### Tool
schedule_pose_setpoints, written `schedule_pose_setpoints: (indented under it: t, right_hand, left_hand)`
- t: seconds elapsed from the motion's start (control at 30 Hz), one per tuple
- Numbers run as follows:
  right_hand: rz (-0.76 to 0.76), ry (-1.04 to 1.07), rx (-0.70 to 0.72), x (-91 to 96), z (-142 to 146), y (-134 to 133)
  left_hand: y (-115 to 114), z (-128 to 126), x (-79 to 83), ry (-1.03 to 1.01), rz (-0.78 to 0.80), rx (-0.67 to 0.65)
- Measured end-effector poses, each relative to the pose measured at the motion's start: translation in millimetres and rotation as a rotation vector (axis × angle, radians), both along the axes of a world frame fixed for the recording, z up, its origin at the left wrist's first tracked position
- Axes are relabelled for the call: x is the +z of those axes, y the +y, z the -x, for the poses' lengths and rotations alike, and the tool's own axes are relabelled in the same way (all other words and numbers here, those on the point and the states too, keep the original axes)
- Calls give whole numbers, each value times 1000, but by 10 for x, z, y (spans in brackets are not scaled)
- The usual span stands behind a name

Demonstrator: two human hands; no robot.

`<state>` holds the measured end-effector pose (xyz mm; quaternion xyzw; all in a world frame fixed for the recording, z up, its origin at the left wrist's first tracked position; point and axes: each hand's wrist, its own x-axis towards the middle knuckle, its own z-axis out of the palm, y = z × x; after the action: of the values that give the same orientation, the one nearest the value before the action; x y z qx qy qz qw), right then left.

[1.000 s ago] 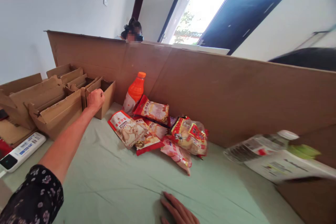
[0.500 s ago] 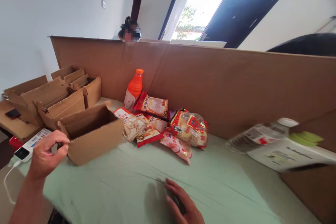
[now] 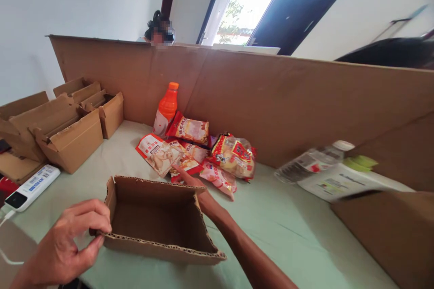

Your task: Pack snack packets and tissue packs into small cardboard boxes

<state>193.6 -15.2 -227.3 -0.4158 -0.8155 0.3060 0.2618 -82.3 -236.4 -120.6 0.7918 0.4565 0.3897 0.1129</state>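
My left hand (image 3: 73,237) pinches the near left corner of an open cardboard box (image 3: 162,250), its thumb and fingers closed on the rim. The box's inside is bare brown card. Beyond the box, my right hand (image 3: 192,183) reaches over the snack packets with its index finger stretched out. The box rim hides part of that hand. Its fingertip is at a red-and-white packet (image 3: 159,156); whether it touches cannot be told. Around it lie a red packet (image 3: 194,131), a pink packet (image 3: 219,179) and a clear red-trimmed snack bag (image 3: 235,158).
An orange bottle (image 3: 166,107) stands behind the packets. More cardboard boxes (image 3: 79,146) are at the left, near a white power bank (image 3: 34,187) with a cable. At right are a clear plastic bottle (image 3: 312,161) and a white container (image 3: 349,184). A cardboard partition (image 3: 271,104) runs behind; a person is beyond.
My left hand has pulled the box nearer and rightward, with its opening now tilted toward me. My right hand has moved from the near tabletop forward to the packets.
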Motion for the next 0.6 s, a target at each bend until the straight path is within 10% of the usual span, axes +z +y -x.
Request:
schedule_pose_setpoints:
  t: [0.27,0.47,0.6]
  right_hand:
    - [-127,-46,-122,156,537,448]
    - [-340,88,-356,608,-490,23]
    - [-492,91,-587,510,-1369,-654]
  left_hand:
    - [-68,-34,51,132,-29,65]
    - [32,-92,10,113,-72,93]
    - [142,-119,-70,109,-94,111]
